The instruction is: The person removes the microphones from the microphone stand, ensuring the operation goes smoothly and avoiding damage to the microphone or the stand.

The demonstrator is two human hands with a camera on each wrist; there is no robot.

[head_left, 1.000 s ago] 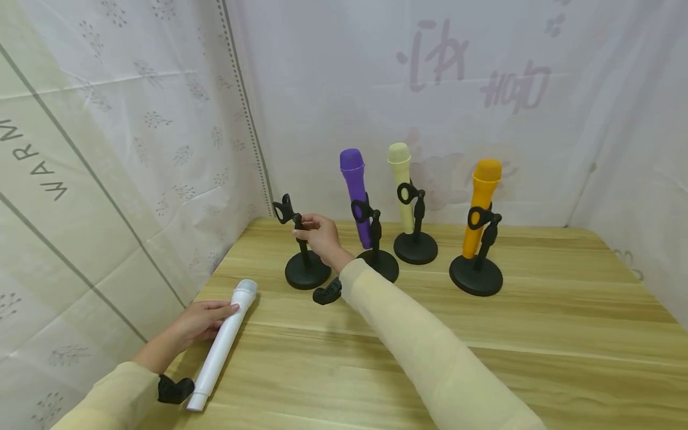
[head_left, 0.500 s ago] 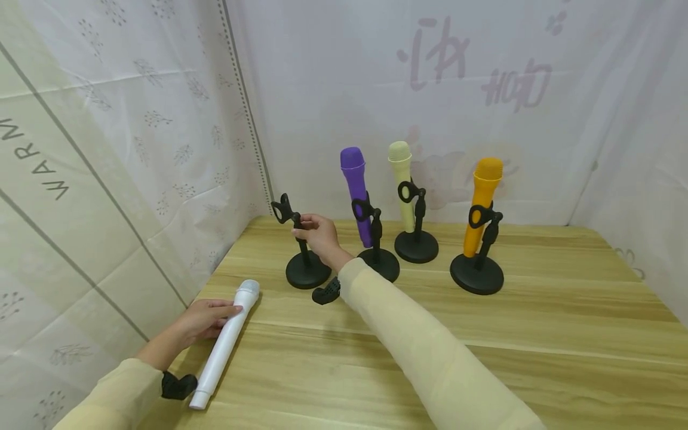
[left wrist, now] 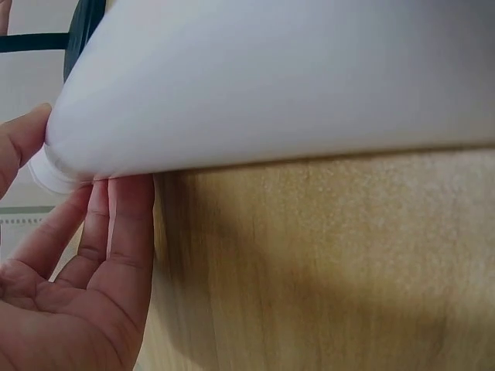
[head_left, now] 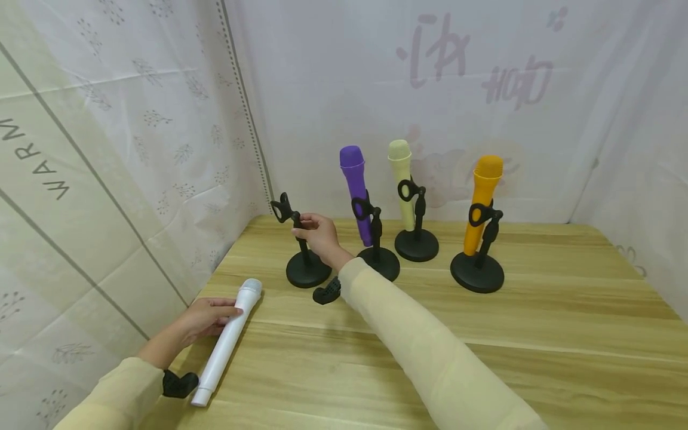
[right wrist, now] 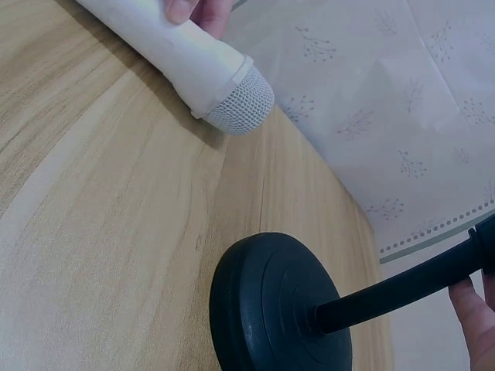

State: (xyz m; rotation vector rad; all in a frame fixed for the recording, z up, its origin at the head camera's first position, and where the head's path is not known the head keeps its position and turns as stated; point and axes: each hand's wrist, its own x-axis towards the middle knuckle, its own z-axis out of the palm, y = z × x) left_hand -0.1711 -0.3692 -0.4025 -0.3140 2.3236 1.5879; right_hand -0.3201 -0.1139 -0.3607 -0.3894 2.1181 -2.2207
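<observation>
My left hand (head_left: 206, 321) holds a white microphone (head_left: 223, 353) near its head, thumb on one side and fingers on the other. The microphone lies slanted low along the left of the table, its grey mesh head pointing away from me. In the left wrist view its white handle (left wrist: 271, 85) fills the top, with the fingertips against its edge. My right hand (head_left: 322, 237) pinches the upper stem of a black desktop microphone stand (head_left: 307, 272), whose clip has no microphone in it. In the right wrist view the stand's round base (right wrist: 271, 301) rests on the wood.
To the right, three similar black stands carry a purple microphone (head_left: 352, 173), a pale yellow microphone (head_left: 400, 173) and an orange microphone (head_left: 485, 185). The purple one's base is partly behind my right forearm. Patterned curtains (head_left: 177, 119) border the wooden table (head_left: 564, 310).
My left hand and the white microphone have shifted slightly to the right. The right hand stays on the stand, which has hardly moved.
</observation>
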